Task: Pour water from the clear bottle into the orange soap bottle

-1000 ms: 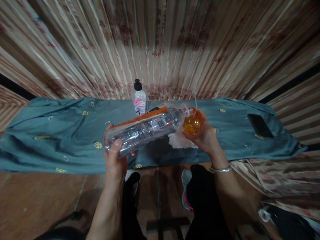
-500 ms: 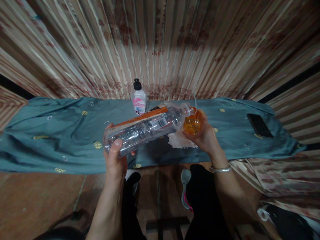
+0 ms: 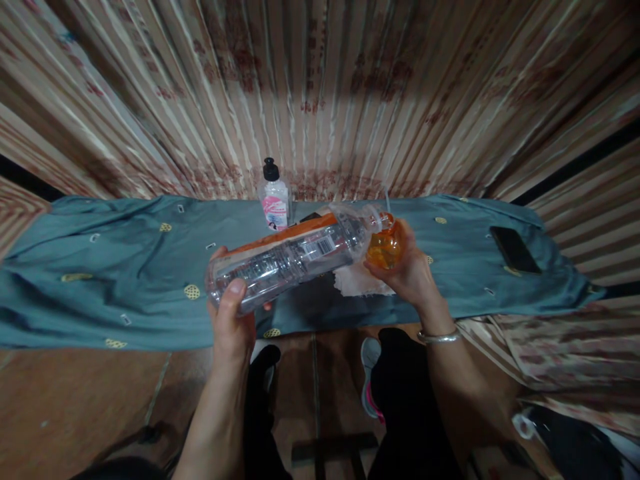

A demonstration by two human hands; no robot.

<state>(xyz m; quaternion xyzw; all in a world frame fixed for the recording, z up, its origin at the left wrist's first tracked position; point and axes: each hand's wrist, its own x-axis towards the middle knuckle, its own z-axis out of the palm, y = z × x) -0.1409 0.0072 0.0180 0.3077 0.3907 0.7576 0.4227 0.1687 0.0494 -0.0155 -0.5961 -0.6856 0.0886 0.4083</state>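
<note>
From my remote seat I see almost no change over the last second: only the view has slid slightly. The left hand (image 3: 233, 327) still grips the bottle (image 3: 280, 263) near its base; the right hand (image 3: 414, 270) still cups the orange jar (image 3: 384, 251). Above the table (image 3: 135, 267), the bottle slants right and far, neck at the jar's top; I can't tell whether they touch. I judge the alignment steady.
</note>
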